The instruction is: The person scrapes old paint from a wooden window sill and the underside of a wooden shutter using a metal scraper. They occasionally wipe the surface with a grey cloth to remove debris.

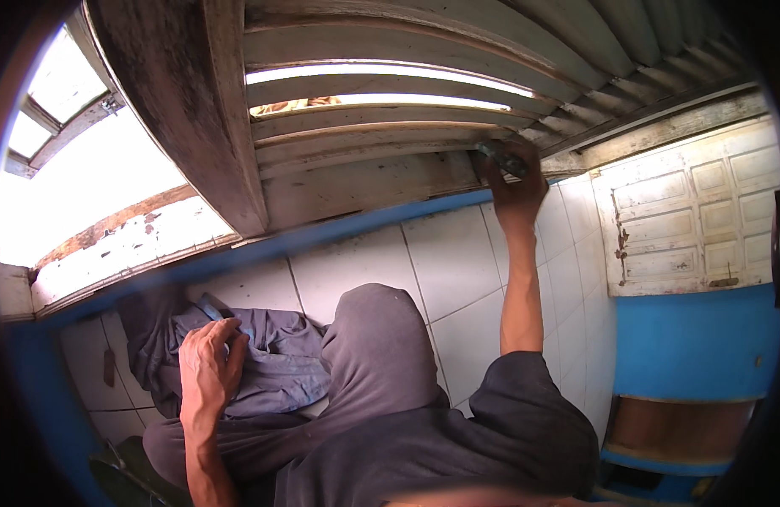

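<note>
R hand (517,190) grip closed on scraper (501,157); L hand (210,359) flat on cloth (276,363).

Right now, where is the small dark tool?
In the head view, upper right: the right hand holds the dark tool against the lowest slats of the wooden shutter, above the white tiled wall.

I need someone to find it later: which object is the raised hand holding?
Start at the grey louvred wooden shutter. At its lower right corner, the right hand presses a small dark tool against the bottom slat. It is the only dark, narrow object on the pale wood.
</note>
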The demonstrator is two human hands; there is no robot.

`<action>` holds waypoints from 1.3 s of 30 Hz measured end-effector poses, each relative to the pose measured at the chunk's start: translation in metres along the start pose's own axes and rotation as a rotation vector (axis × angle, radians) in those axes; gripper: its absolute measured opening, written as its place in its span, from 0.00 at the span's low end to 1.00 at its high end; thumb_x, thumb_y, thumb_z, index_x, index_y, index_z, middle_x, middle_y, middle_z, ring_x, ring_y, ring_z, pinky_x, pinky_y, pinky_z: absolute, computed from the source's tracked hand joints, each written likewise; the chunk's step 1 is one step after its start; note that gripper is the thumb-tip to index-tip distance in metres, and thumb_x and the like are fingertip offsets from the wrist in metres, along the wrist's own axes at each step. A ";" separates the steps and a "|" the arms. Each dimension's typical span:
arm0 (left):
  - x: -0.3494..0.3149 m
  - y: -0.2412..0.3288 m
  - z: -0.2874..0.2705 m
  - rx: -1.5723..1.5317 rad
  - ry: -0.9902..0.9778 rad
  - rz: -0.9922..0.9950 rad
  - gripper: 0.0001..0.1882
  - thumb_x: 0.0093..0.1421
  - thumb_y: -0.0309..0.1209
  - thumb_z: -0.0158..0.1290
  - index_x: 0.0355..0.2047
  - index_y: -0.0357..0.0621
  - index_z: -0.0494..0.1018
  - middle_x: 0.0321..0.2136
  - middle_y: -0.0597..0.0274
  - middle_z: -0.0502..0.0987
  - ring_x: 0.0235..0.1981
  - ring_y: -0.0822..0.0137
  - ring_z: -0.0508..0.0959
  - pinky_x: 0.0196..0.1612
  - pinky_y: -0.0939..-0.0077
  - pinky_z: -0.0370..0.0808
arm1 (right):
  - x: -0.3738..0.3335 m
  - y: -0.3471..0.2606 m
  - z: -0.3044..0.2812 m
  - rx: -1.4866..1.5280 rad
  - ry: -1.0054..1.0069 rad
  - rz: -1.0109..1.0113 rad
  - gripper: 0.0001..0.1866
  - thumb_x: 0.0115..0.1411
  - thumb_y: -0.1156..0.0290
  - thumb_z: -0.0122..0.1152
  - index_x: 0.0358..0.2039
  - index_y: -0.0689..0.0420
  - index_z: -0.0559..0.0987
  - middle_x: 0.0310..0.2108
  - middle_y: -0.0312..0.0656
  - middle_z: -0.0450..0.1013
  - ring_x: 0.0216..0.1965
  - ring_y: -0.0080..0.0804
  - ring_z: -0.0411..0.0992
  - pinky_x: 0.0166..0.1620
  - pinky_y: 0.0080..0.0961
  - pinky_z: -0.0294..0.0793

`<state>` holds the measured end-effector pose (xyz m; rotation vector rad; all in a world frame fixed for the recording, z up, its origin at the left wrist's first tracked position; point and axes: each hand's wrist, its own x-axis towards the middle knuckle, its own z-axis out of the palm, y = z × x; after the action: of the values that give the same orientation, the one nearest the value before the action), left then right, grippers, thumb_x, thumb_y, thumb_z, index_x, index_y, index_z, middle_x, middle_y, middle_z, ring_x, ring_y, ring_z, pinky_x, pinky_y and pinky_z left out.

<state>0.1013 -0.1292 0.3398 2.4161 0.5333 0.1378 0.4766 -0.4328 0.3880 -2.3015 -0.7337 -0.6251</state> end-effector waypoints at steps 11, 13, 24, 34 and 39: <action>0.000 0.000 0.001 -0.007 0.004 0.026 0.10 0.56 0.26 0.62 0.39 0.39 0.80 0.34 0.52 0.83 0.38 0.47 0.82 0.45 0.59 0.76 | -0.005 -0.013 0.006 -0.133 0.018 -0.051 0.15 0.57 0.72 0.73 0.42 0.55 0.77 0.40 0.44 0.82 0.40 0.42 0.83 0.45 0.32 0.80; 0.000 0.001 0.000 -0.026 -0.004 -0.002 0.11 0.56 0.26 0.62 0.39 0.39 0.80 0.35 0.51 0.84 0.38 0.47 0.82 0.46 0.59 0.76 | -0.001 -0.001 0.013 -0.066 0.017 -0.099 0.15 0.58 0.73 0.73 0.42 0.55 0.76 0.40 0.44 0.82 0.40 0.42 0.83 0.44 0.33 0.80; -0.002 -0.001 -0.001 -0.011 -0.004 0.030 0.11 0.56 0.27 0.61 0.40 0.38 0.80 0.33 0.53 0.83 0.37 0.48 0.82 0.45 0.58 0.76 | 0.007 -0.012 -0.007 0.011 -0.038 -0.012 0.16 0.56 0.77 0.73 0.42 0.58 0.76 0.40 0.44 0.82 0.40 0.33 0.82 0.44 0.29 0.80; 0.000 0.005 -0.005 -0.017 -0.046 0.006 0.11 0.56 0.27 0.62 0.40 0.39 0.80 0.34 0.51 0.83 0.39 0.48 0.82 0.46 0.58 0.76 | -0.005 -0.012 -0.021 0.060 0.009 0.017 0.15 0.54 0.80 0.70 0.42 0.56 0.77 0.39 0.39 0.83 0.39 0.28 0.81 0.45 0.25 0.78; -0.001 0.004 -0.001 -0.005 -0.043 0.010 0.11 0.56 0.27 0.62 0.40 0.39 0.80 0.35 0.51 0.83 0.39 0.47 0.82 0.46 0.58 0.76 | -0.003 0.005 -0.013 0.140 0.010 0.024 0.15 0.55 0.80 0.69 0.42 0.57 0.77 0.37 0.39 0.82 0.37 0.28 0.80 0.44 0.25 0.77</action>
<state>0.1016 -0.1319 0.3436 2.4113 0.5009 0.0916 0.4751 -0.4458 0.3929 -2.1743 -0.7204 -0.5561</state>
